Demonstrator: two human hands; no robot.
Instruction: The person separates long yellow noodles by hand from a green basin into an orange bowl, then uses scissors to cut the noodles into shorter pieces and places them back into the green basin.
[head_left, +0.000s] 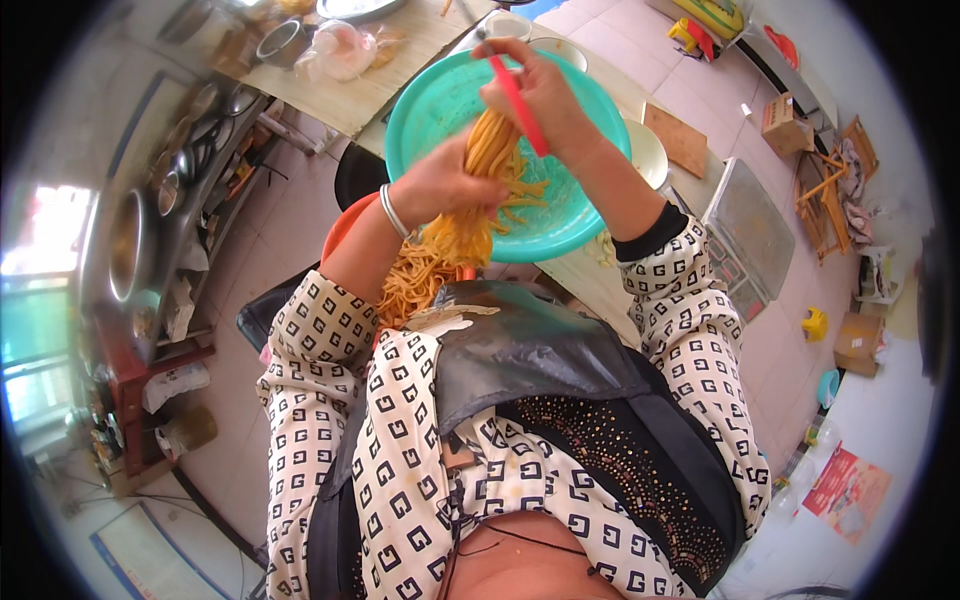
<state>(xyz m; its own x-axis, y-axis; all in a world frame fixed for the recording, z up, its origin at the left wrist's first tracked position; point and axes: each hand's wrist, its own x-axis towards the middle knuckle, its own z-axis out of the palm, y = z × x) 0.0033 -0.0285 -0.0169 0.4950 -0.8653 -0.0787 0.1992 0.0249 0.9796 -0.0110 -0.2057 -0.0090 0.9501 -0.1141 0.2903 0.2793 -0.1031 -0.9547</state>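
My left hand (450, 180) is closed around a thick bundle of long yellow noodle-like strips (491, 146). The strips hang over the near rim of a green plastic basin (581, 206). In my right hand (544, 101) is a red-handled tool (517, 101) with a metal end pointing away from me; its exact kind is unclear. The fingers of that hand are at the bundle's upper end, and whether they pinch it cannot be told. Loose cut strips lie inside the green basin. Below my left wrist, an orange container (345, 225) holds a heap of similar strips (416, 281).
The basin stands on a wooden table (360, 97). Beside it are a pale bowl (646, 154), a wooden board (675, 139) and a flat-topped scale (750, 217). A plastic bag (337, 52) and a metal pot (281, 43) sit at the far left. Shelves of metal pans (199, 150) line the left.
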